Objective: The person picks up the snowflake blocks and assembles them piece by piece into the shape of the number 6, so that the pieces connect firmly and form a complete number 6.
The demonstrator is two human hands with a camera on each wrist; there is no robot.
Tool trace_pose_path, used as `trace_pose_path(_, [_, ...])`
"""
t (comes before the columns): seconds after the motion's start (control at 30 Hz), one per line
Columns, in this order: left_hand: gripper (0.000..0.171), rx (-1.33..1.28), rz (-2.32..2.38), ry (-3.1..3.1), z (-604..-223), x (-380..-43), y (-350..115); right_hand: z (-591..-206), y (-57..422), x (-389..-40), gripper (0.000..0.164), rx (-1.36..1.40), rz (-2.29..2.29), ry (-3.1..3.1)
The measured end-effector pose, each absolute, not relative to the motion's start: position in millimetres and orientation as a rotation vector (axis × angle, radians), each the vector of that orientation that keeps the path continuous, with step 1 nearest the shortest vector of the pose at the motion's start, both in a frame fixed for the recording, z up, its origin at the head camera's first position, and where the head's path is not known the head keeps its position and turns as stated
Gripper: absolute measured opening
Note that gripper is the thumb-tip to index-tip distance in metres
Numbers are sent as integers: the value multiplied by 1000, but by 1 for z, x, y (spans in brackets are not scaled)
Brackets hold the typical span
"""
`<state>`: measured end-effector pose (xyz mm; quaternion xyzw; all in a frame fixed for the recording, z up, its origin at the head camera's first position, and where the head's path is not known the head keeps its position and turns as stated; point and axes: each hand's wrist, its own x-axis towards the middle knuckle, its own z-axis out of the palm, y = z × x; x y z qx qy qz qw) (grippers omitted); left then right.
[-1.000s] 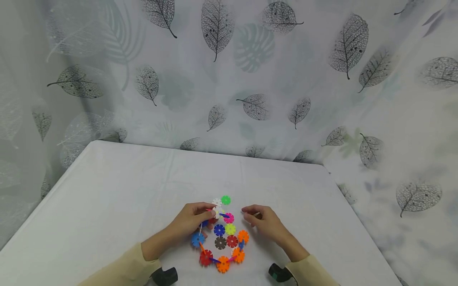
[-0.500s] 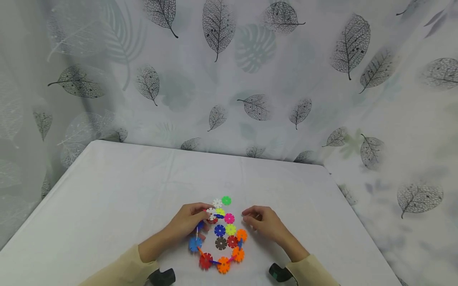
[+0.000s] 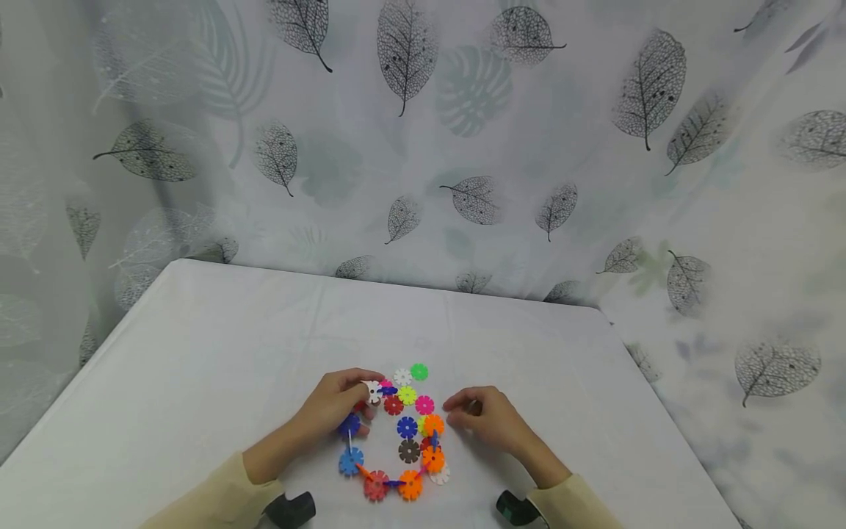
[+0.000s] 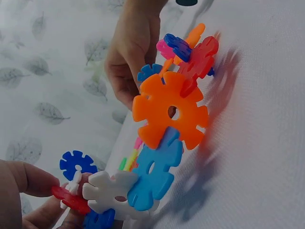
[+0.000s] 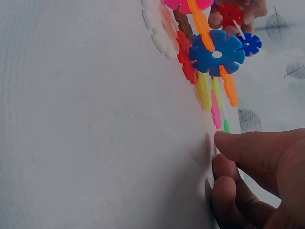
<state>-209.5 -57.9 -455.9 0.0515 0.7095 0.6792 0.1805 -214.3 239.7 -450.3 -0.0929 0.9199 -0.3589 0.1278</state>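
Observation:
My left hand [image 3: 324,408] pinches a red snowflake disc [image 4: 71,199] between thumb and fingers. That disc belongs to a chain of slotted plastic snowflake discs, with a light blue disc [image 3: 351,461] on its left side and an orange disc [image 3: 410,485] at its near bend. From my left hand the chain curves round to another orange disc [image 3: 433,425] on the right. A white disc [image 3: 372,391] and a small dark blue one show at the held end. My right hand [image 3: 485,419] hovers beside the right end, fingers loosely curled and holding nothing.
Several loose discs lie on the white table [image 3: 264,330], among them a green one [image 3: 419,372], a pink one [image 3: 425,405], a brown one [image 3: 409,450] and a white one [image 3: 440,474]. Behind the table hangs a leaf-patterned curtain [image 3: 410,147].
My left hand has moved left, drawing the chain along. The chain's right end now overlaps the loose yellow and red discs, and a white disc shows at lower right. My right hand barely moved.

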Motion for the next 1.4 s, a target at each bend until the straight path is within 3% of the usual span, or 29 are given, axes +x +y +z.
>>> trace_pose_path(1.0, [38, -11, 1958, 1896, -455, -203, -55, -449, 231, -210, 9, -369, -1005, 2686])
trace_pose_path(1.4, [39, -51, 1987, 1884, -456, -202, -54, -453, 228, -212, 19, -478, -1011, 2691])
